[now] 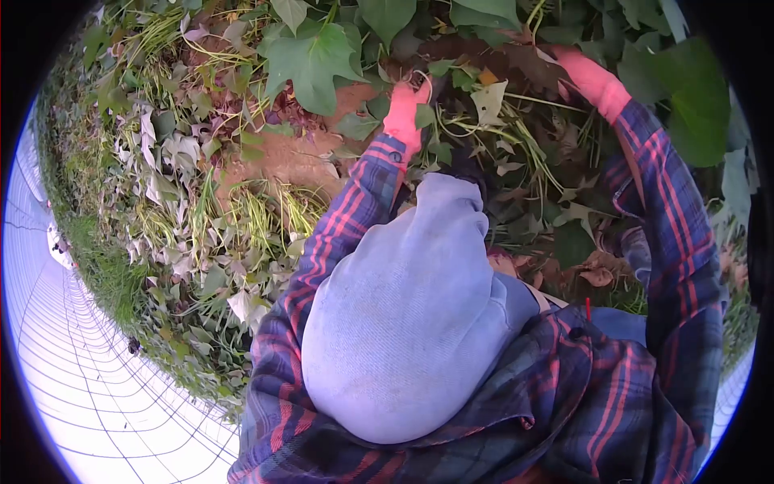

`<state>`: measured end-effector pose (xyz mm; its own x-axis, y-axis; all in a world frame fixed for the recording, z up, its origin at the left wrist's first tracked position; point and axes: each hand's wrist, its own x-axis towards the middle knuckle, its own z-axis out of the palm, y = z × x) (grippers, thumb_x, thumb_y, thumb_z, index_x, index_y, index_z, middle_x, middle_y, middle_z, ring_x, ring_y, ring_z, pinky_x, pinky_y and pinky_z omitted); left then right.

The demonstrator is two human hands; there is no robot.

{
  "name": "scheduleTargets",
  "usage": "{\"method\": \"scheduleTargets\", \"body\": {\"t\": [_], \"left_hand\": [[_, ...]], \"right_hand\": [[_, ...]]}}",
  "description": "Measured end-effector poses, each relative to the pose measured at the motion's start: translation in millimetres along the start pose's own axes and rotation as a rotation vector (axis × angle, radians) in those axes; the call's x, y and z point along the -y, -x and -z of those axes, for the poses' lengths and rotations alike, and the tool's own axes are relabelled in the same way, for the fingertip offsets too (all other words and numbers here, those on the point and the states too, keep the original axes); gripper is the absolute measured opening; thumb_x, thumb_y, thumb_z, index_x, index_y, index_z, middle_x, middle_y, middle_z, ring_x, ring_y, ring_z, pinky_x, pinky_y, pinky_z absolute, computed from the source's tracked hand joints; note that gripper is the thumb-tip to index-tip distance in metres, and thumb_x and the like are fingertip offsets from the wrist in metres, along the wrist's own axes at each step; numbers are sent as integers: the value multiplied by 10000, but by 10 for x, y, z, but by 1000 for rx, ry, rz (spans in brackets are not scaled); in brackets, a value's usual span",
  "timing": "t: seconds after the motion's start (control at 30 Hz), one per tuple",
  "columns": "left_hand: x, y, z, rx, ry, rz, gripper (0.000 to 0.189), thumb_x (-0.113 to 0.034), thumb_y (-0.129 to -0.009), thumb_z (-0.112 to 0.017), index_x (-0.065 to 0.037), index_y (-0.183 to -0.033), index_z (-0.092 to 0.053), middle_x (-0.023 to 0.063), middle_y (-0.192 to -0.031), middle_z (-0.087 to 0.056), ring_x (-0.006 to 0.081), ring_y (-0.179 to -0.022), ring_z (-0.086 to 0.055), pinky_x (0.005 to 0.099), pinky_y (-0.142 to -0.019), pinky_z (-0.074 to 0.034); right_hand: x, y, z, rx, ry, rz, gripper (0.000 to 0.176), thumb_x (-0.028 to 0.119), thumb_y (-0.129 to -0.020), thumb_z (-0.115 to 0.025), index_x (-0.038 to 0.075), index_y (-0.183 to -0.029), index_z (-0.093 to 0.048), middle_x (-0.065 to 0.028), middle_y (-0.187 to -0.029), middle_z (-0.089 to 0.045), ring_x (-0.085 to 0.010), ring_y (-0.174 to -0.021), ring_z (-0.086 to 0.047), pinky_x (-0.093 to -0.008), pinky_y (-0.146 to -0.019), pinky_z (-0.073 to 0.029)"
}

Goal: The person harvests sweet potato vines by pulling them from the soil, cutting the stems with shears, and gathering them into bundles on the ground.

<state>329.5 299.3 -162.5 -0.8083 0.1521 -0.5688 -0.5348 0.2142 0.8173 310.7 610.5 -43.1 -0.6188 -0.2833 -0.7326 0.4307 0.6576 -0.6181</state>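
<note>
Item: vines (516,137), a tangle of pale green stems with green and brown leaves, lying on the ground ahead of my raised knee (403,323).

Position: the tangle lies between my two hands and runs under both.

My left hand (403,113), pink-gloved: at the near left edge of the tangle, fingers curled down into it. I cannot tell whether a stem is clasped.

My right hand (592,81), pink-gloved: further out on the right, fingertips buried under dark leaves. Grip hidden, so I cannot tell.

Adjoining: large green leaf (310,60), just left of my left hand. Bare soil patch (298,153), beside my left wrist. Wilted grey leaves (177,153), further left. White mesh (97,379), at the far left edge.
</note>
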Motion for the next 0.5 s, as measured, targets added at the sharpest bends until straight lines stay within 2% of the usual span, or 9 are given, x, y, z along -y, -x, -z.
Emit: {"method": "scheduleTargets", "body": {"t": [0.03, 0.07, 0.13, 0.2, 0.33, 0.37, 0.4, 0.47, 0.5], "left_hand": [[-77, 90, 148, -41, -410, 52, 359, -297, -911, -545, 4, -1102, -587, 127, -1024, -640, 219, -878, -601, 342, -761, -456], [-494, 627, 159, -37, -158, -430, 377, -297, -939, -489, 0, -1161, -557, 129, -1069, -622, 203, -935, -591, 339, -788, -454], [-476, 875, 370, -100, 39, -451, 431, -318, -952, -456, -14, -1257, -481, 119, -1215, -537, 191, -1045, -544, 330, -869, -462], [-857, 1006, 647, 43, 938, -119, 444, -321, -958, -398, 8, -1245, -474, 203, -1249, -520, 317, -1087, -558, 400, -932, -457], [-1063, 1278, 1372, 181, 553, 24, 335, -239, -917, -489, -25, -1173, -517, 140, -1075, -570, 242, -957, -589, 345, -820, -483], [-1075, 1284, 1525, 127, 426, -11, 310, -218, -907, -512, -33, -1156, -528, 124, -1031, -583, 224, -924, -597, 331, -793, -489], [-1113, 1177, 1695, 49, 321, -66, 287, -197, -897, -534, -42, -1138, -539, 108, -988, -595, 205, -892, -605, 318, -765, -495], [-1392, 1129, 1547, -2, 139, -200, 247, -156, -877, -580, -58, -1102, -560, 77, -901, -620, 168, -826, -620, 290, -709, -508], [-1686, 1185, 1070, 82, -80, -292, 236, -157, -857, -605, -56, -1067, -569, 87, -902, -622, 193, -806, -620, 296, -697, -498]], "right_hand": [[163, 264, -5, -183, 35, -138, 488, 370, -897, -544, 28, -1242, -506, -33, -880, -613, -73, -668, -535, -203, -571, -416], [-232, 294, -17, -360, -91, -115, 505, 393, -883, -563, 32, -1232, -515, -6, -804, -614, -71, -644, -540, -184, -575, -416], [-614, 518, 85, -192, -593, -13, 488, 366, -887, -567, 45, -1248, -505, -38, -870, -623, -87, -689, -562, -201, -592, -433], [-712, 720, 80, -249, -650, -4, 400, 303, -888, -575, 55, -1200, -537, -13, -862, -626, -90, -675, -569, -209, -571, -443], [-1011, 694, 127, -218, -543, -33, 398, 265, -924, -525, 61, -1263, -488, -54, -895, -625, -80, -701, -564, -205, -584, -436], [-1208, 538, 95, -443, -116, -65, 401, 274, -921, -532, 54, -1253, -492, -38, -861, -624, -78, -674, -559, -204, -559, -429], [-1309, 540, 87, -453, -118, -69, 401, 274, -921, -532, 54, -1253, -492, -38, -861, -624, -78, -674, -559, -204, -559, -429], [-1395, 521, 96, -331, -267, 154, 418, 268, -914, -550, 49, -1264, -482, -39, -898, -619, -81, -689, -558, -212, -555, -433], [-955, 618, -6, -448, -209, -49, 430, 267, -912, -556, 47, -1273, -475, -26, -869, -613, -79, -664, -550, -222, -534, -430]]}}
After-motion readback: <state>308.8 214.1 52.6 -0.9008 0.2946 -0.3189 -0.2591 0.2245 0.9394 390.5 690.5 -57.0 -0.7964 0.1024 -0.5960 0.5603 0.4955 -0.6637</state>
